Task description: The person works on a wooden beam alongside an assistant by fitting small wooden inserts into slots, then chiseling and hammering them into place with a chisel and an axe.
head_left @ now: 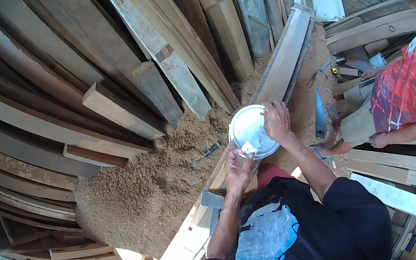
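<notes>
A round white lid or tub (248,130) with white paste on it rests on a long wooden plank (283,58) that runs diagonally across the sawdust floor. My right hand (276,119) grips the lid's right rim. My left hand (238,167) is just below it, fingertips touching a lump of white paste (248,148) at the lid's lower edge. Both forearms come up from my dark shirt at the bottom.
Many planks and beams (123,110) lean against the wall at left and top. Sawdust (152,188) covers the floor, with a small tool (205,155) lying on it. A handsaw (320,117) lies right of the plank. A person in a red shirt (408,90) crouches at the right among boards.
</notes>
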Demonstrator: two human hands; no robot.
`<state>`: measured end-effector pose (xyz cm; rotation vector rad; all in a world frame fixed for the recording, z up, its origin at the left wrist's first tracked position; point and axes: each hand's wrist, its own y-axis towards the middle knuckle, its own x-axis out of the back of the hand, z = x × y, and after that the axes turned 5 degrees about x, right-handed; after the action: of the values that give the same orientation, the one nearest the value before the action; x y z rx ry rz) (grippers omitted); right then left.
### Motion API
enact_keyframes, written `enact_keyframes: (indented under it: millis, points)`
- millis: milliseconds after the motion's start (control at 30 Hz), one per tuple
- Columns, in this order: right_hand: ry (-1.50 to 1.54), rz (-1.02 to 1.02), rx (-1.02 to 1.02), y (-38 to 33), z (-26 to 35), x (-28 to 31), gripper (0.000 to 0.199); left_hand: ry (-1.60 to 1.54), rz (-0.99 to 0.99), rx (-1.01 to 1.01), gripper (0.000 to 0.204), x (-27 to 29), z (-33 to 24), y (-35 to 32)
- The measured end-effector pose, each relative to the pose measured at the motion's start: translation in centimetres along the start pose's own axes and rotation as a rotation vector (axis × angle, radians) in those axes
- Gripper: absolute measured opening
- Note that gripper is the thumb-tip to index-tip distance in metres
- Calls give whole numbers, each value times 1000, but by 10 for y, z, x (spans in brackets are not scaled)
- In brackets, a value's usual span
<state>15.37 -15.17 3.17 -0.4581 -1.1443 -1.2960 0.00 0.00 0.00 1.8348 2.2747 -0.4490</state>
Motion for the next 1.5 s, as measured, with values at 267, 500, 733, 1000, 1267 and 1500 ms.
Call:
enact_keyframes:
  millis: [267,500,733,1000,1267,1500]
  points:
    - [22,-12,5,-5,0,2,27,-149,-59,104,26,-2,-19,-5]
    - [95,-187,120,23,50,53,40,-176,-82,106,21,18,-7,-1]
    - [88,0,296,4,39,-27,47,-601,-104,81,12,29,-8,0]
    - [34,-55,183,-33,43,7,43,-545,-168,176,12,51,10,-66]
    - [-69,189,-113,-35,52,9,37,-402,-186,287,13,78,8,-97]
    - [9,-10,-70,-78,52,16,51,-371,-159,336,11,68,10,-127]
